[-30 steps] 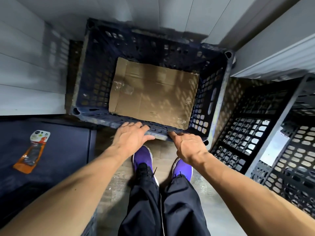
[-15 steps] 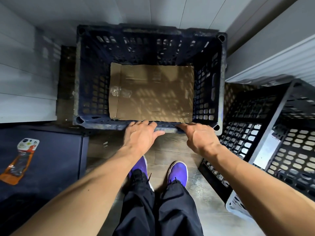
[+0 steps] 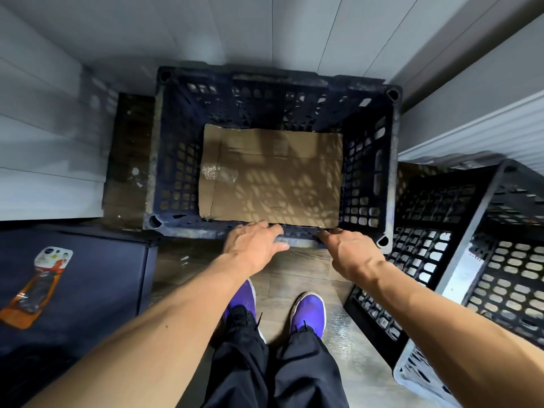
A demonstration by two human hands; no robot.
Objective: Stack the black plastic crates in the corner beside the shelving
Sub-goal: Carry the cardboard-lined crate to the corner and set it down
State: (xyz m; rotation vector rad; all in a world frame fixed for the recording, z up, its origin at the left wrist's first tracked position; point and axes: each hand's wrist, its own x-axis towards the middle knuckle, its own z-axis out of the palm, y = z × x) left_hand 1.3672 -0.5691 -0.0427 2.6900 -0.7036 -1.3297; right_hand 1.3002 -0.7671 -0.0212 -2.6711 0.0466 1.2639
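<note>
A dark perforated plastic crate [image 3: 173, 160] sits square in the corner between the grey walls, with a sheet of brown cardboard [image 3: 270, 178] lying flat on its bottom. My left hand [image 3: 253, 245] rests on top of the crate's near rim, fingers curled over it. My right hand [image 3: 350, 254] grips the same rim a little to the right. Two more black perforated crates [image 3: 435, 240] lean tilted against each other on the floor at the right.
A dark flat-topped unit [image 3: 88, 278] stands at the left with an orange packaged item [image 3: 38, 287] on it. Grey wall panels close the corner behind and to both sides. My purple shoes [image 3: 309, 313] stand on wood-look floor. A white perforated basket [image 3: 424, 369] sits lower right.
The crate has turned from skewed to square with the walls and slid back into the corner. Both hands stay on its near rim.
</note>
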